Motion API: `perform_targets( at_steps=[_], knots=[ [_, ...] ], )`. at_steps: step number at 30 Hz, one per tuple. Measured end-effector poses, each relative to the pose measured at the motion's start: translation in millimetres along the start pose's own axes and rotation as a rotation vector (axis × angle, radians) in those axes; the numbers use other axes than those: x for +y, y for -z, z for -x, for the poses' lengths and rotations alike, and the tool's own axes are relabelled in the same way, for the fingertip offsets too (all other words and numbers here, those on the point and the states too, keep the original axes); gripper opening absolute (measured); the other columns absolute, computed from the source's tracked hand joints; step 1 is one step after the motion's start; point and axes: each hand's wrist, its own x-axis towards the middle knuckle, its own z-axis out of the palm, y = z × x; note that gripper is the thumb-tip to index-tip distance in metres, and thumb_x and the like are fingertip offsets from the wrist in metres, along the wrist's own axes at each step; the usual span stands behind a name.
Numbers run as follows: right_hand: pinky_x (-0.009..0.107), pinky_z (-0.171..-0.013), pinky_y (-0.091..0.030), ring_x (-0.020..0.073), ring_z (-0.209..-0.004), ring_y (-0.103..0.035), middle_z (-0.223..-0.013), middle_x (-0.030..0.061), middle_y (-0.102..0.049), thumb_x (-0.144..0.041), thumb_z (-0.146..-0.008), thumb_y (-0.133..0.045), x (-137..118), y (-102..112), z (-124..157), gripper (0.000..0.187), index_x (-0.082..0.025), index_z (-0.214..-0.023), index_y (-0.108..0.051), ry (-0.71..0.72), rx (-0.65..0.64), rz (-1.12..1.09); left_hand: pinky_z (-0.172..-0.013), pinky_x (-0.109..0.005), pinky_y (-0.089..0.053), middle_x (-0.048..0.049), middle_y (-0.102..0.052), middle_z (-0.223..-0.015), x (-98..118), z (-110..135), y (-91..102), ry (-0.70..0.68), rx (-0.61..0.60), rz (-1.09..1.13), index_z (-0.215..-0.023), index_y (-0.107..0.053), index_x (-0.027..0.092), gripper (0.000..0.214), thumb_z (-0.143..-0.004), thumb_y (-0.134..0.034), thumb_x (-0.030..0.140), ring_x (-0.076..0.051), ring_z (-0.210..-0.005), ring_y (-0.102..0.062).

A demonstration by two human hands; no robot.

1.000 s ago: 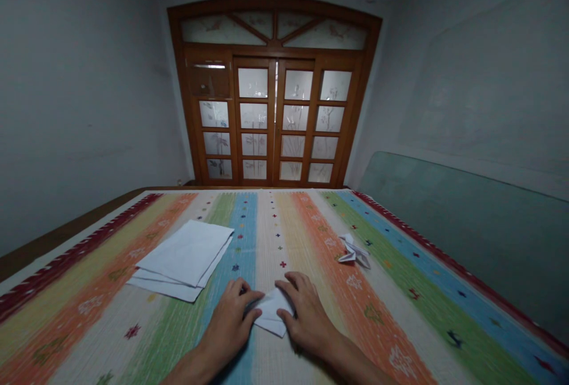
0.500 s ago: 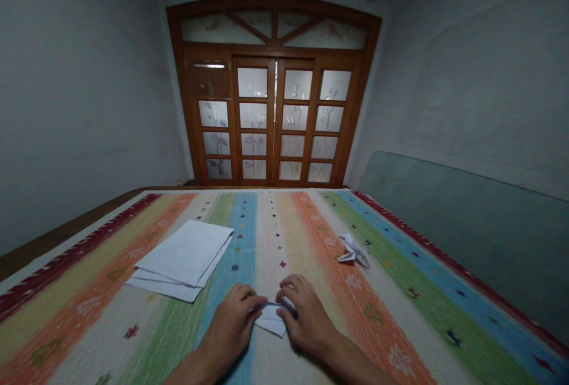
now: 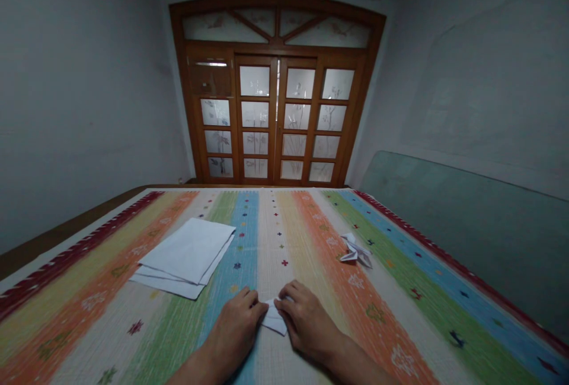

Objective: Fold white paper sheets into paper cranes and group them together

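Note:
A small piece of folded white paper (image 3: 274,321) lies at the near middle of the table, between my two hands. My left hand (image 3: 240,321) has its fingers closed at the paper's left edge, thumb and forefinger pinching it. On the opposite side my right hand (image 3: 306,317) is curled over the right part, its thumb and fingertips pressed to the upper edge. Parts of the paper are hidden under the fingers of both hands.
A stack of white paper sheets (image 3: 189,254) rests to the left. Folded paper pieces (image 3: 355,251) sit at the right on the striped tablecloth (image 3: 271,236). A pale green panel (image 3: 466,219) stands along the right side, and wooden glazed doors (image 3: 275,118) are beyond the table.
My fingers have drawn in tighter along the paper's upper edge, the left fingers now more closed. The view has shifted slightly; the stack and folded pieces lie as before.

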Motion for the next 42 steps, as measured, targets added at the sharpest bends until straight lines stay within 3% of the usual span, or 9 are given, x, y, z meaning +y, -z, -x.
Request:
perform_targets(
  at_steps=[6,10,16,20,25,31,36,42],
  knots=[
    [0.034,-0.087,-0.050,0.0228,-0.097,-0.061,-0.101,0.0075,-0.069,-0.009,-0.083,-0.071,0,6,-2,0.013,-0.018,-0.092,-0.075,-0.132,0.056,-0.175,-0.078,-0.031,-0.047,-0.0057,-0.066,-0.090,-2,-2,9.8,0.239,0.013,0.244,-0.088,-0.075,0.019,0.018,-0.092,-0.061,0.009,-0.022,-0.087,-0.064],
    [0.035,-0.090,-0.049,0.0238,-0.100,-0.060,-0.104,0.0067,-0.068,-0.015,-0.076,-0.082,0,9,-2,0.017,-0.018,-0.090,-0.074,-0.172,0.025,-0.219,-0.078,-0.031,-0.047,-0.0027,-0.067,-0.086,-7,-5,14.5,0.295,-0.014,0.328,-0.084,-0.071,0.018,0.014,-0.088,-0.064,0.007,-0.021,-0.086,-0.065],
    [0.037,-0.089,-0.047,0.0249,-0.101,-0.058,-0.106,0.0076,-0.067,-0.024,-0.092,-0.069,0,14,-1,0.015,-0.023,-0.107,-0.074,-0.005,-0.064,-0.015,-0.080,-0.033,-0.048,-0.0073,-0.070,-0.091,-5,-3,9.6,0.113,-0.048,0.092,-0.084,-0.072,0.017,0.023,-0.090,-0.057,0.000,-0.024,-0.092,-0.063],
    [0.037,-0.087,-0.047,0.0259,-0.099,-0.057,-0.103,0.0084,-0.067,-0.029,-0.100,-0.057,-2,16,0,0.020,-0.024,-0.113,-0.071,0.099,-0.114,0.162,-0.087,-0.039,-0.049,-0.0115,-0.071,-0.105,6,3,7.6,-0.080,-0.070,-0.040,-0.107,-0.070,0.015,0.031,-0.086,-0.058,-0.004,-0.028,-0.096,-0.061],
    [0.036,-0.086,-0.048,0.0260,-0.098,-0.056,-0.104,0.0092,-0.066,-0.024,-0.098,-0.053,-6,24,1,0.022,-0.023,-0.113,-0.070,0.106,-0.142,0.151,-0.082,-0.035,-0.050,-0.0077,-0.070,-0.102,3,2,8.9,-0.142,-0.023,-0.062,-0.105,-0.069,0.019,0.024,-0.094,-0.055,0.003,-0.025,-0.092,-0.060],
    [0.040,-0.093,-0.046,0.0273,-0.104,-0.054,-0.113,0.0108,-0.063,-0.017,-0.086,-0.057,-5,41,-1,0.031,-0.020,-0.114,-0.069,0.155,-0.195,0.030,-0.075,-0.032,-0.050,-0.0056,-0.071,-0.097,-10,-1,2.8,-0.240,-0.005,-0.139,-0.104,-0.068,0.019,0.016,-0.096,-0.059,0.008,-0.023,-0.088,-0.062],
    [0.040,-0.093,-0.047,0.0268,-0.105,-0.055,-0.113,0.0095,-0.063,-0.016,-0.085,-0.060,2,36,-2,0.035,-0.024,-0.118,-0.069,0.143,-0.149,-0.030,-0.073,-0.033,-0.051,-0.0054,-0.072,-0.091,-13,-5,2.4,-0.247,-0.015,-0.113,-0.100,-0.069,0.017,0.013,-0.096,-0.060,0.008,-0.023,-0.085,-0.063],
    [0.034,-0.084,-0.051,0.0236,-0.096,-0.061,-0.103,0.0098,-0.069,-0.011,-0.092,-0.055,13,18,-3,0.029,-0.022,-0.112,-0.073,0.132,-0.049,-0.037,-0.080,-0.032,-0.053,-0.0046,-0.073,-0.096,-11,-3,2.7,-0.117,0.091,0.088,-0.102,-0.073,0.022,0.020,-0.091,-0.063,0.008,-0.022,-0.090,-0.065]
  ],
)
